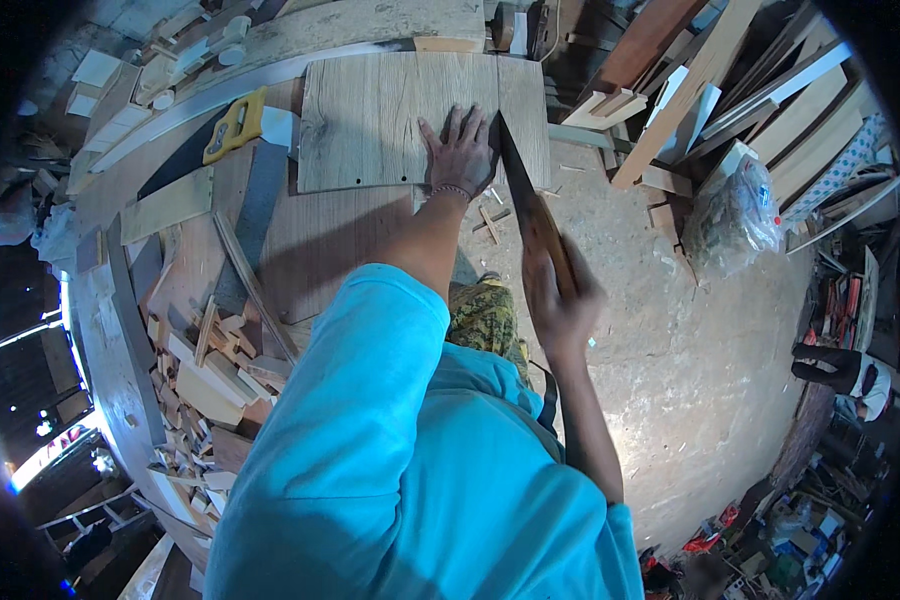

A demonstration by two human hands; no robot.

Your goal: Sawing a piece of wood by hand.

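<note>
A wood-grain board lies at the top middle, its right end jutting past the support beneath. My left hand rests flat on this board with its fingers spread, a bracelet at the wrist. Just right of those fingers, a handsaw has its dark blade in the board, along a line running toward the far edge. My right hand, blurred by motion, is closed around the saw's wooden handle on the near side. Two small dark holes show near the board's front edge.
Another handsaw with a yellow handle lies left of the board. Wood offcuts are heaped at the lower left. Planks lean at the upper right, beside a clear plastic bag. A person is at the far right.
</note>
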